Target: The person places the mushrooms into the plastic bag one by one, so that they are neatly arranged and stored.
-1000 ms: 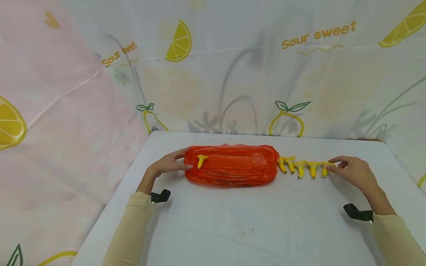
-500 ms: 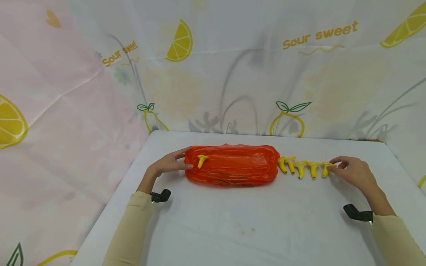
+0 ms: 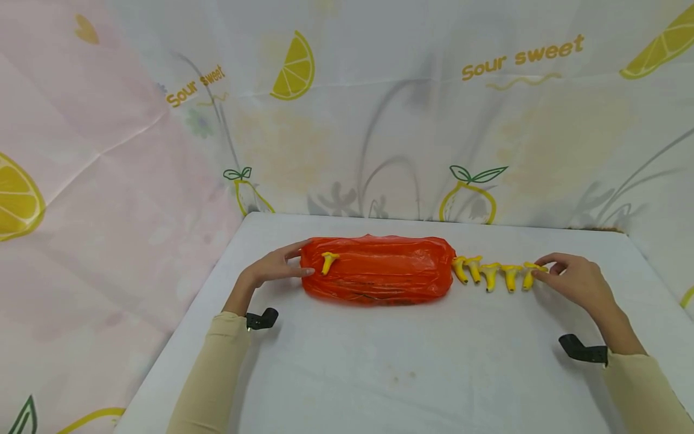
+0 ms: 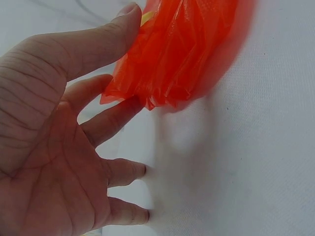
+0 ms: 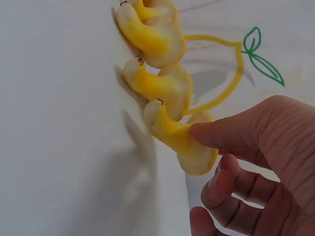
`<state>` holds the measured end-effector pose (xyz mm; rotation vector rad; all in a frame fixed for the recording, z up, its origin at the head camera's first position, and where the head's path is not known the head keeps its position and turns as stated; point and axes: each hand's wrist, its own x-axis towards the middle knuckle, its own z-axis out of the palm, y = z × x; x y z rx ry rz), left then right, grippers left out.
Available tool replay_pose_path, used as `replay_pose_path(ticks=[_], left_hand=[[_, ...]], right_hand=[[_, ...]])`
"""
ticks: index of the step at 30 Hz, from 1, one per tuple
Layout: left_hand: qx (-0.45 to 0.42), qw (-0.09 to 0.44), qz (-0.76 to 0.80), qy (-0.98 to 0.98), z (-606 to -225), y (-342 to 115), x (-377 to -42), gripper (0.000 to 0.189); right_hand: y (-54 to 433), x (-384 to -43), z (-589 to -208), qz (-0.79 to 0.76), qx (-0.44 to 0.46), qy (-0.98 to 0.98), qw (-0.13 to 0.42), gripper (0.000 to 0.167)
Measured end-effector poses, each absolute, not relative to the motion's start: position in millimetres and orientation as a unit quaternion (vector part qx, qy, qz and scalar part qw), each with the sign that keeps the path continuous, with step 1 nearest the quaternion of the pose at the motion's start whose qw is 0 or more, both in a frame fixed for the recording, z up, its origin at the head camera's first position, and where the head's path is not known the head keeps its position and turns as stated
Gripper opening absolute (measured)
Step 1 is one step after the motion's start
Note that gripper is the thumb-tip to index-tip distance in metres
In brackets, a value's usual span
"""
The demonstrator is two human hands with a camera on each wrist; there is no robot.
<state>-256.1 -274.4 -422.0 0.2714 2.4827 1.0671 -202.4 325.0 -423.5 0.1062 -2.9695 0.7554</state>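
Observation:
In the head view, a wide bundle in red plastic lies toward the back of the table. My left hand is at its left end, thumb and fingers spread and nearly straight. The left wrist view has the thumb and two fingertips against the crinkled red plastic. A yellow chanterelle mushroom lies on top, near the left thumb. Right of the bundle, several more chanterelles stand side by side, stems toward me. My right hand pinches the cap of the rightmost chanterelle between thumb and fingers.
White cloth covers the table. Behind it hangs a fabric backdrop printed with lemons and lettering, and a pinkish cloth stands at the left. Each wrist wears a black camera mount.
The rightmost chanterelle has tilted a little in my right hand, its stem end shifting slightly left. My left hand and the red bundle stay put.

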Motion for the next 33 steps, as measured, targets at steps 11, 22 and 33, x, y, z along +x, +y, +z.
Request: replay_pose_path(ticks=[11,22,33], left_hand=[[0.089,0.214,0.384,0.894,-420.4,-274.1,-255.6,0.09],[0.094,0.212,0.386,0.893,-421.6,-274.3,-256.2,0.09],[0.091,0.213,0.38,0.895,-423.7,-274.6,-256.8,0.091]], right_hand=[[316.1,-197.3,-411.7,0.249,0.048,-0.964,0.085,0.031],[303.0,-199.4,-402.1,0.281,0.055,-0.952,0.109,0.031],[282.9,-202.9,-393.4,0.317,0.05,-0.942,0.1,0.033]])
